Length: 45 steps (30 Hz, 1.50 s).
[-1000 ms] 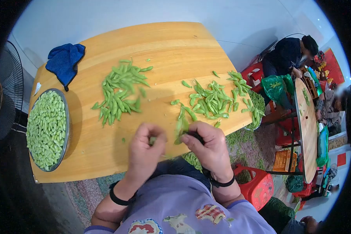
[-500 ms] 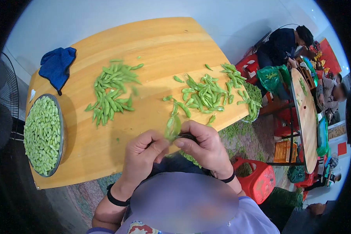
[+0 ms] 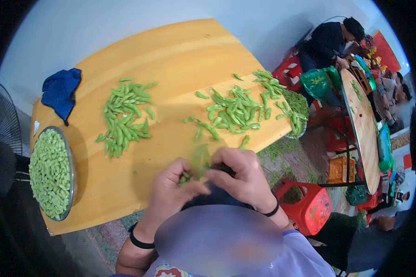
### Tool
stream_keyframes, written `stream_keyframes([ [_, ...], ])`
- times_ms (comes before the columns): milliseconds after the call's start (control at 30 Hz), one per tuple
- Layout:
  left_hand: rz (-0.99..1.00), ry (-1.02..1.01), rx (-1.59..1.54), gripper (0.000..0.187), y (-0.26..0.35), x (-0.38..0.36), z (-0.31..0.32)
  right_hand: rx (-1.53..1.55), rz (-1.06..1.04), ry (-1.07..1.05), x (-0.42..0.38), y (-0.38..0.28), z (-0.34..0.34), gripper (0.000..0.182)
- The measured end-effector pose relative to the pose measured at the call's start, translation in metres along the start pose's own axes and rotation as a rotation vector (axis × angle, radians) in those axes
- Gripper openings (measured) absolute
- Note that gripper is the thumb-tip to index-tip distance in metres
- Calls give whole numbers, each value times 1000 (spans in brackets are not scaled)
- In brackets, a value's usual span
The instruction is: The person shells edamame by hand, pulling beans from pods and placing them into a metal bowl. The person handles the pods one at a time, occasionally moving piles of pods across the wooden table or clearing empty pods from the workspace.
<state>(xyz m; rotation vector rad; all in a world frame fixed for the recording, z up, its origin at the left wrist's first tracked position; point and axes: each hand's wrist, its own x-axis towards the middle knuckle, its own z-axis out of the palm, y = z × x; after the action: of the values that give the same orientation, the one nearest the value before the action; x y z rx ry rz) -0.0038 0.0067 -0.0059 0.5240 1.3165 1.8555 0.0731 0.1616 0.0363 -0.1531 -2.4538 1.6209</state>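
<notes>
At the table's front edge, my left hand is closed, with a few green soybeans at its fingertips. My right hand pinches a green soybean pod, which is blurred by motion and sits between both hands. A dark item shows by the right fingers; its kind cannot be made out. Beyond the hands lies a pile of pods to the right, and another pile of pods to the left. A metal bowl full of shelled soybeans stands at far left.
A blue cloth lies on the wooden table. Beside its right end are a container of pods and a red stool. Farther right, people sit around a second table. A fan stands at left.
The view has shifted slightly, moving the table things left and down. Between my hands the pod is now more blurred, and loose beans show at my left fingertips.
</notes>
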Motion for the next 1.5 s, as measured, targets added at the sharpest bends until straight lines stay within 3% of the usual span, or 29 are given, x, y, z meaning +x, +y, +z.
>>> stream_keyframes([
  [33,227,56,579,18,2,-1,1,-13,16,4,-2,-3,1,11],
  [67,389,115,828,19,2,1,1,-26,31,6,-4,-5,2,13],
  [100,389,133,845,19,4,1,2,-11,15,-7,-5,-6,2,13],
  [233,243,-59,572,16,11,-6,-7,-52,-138,-50,-6,-4,0,11],
  [300,-261,-98,224,15,16,-8,-10,-58,-158,-114,-5,-6,0,13],
  [333,-260,-87,229,15,15,-8,-12,-65,-212,-128,-5,-3,1,15],
  [400,-319,-161,-117,15,11,-7,-15,-76,-200,-107,-6,-3,5,15],
  [600,-202,-87,283,16,12,-6,-15,-227,-201,-31,-6,-5,16,16],
  [833,-217,-84,98,16,11,-6,-23,-250,-211,44,3,-3,12,15],
  [933,-269,59,118,15,18,-8,-38,-334,-38,258,9,7,-2,25],
  [1067,-110,568,695,12,36,5,-84,-327,167,489,23,33,-16,41],
  [1100,-106,572,693,12,40,12,-96,-328,161,486,24,39,-17,41],
  [1167,262,607,1404,15,45,22,-115,-112,70,570,23,45,-16,42],
  [1200,261,611,1404,15,44,29,-118,-53,83,533,24,42,-13,34],
  [1267,-2,587,1577,18,41,40,-121,-48,97,450,21,40,-7,29],
  [1367,-80,566,1699,17,36,44,-120,-84,209,334,18,29,4,18],
  [1500,-226,585,1607,23,43,46,-116,10,116,176,16,31,13,14],
])
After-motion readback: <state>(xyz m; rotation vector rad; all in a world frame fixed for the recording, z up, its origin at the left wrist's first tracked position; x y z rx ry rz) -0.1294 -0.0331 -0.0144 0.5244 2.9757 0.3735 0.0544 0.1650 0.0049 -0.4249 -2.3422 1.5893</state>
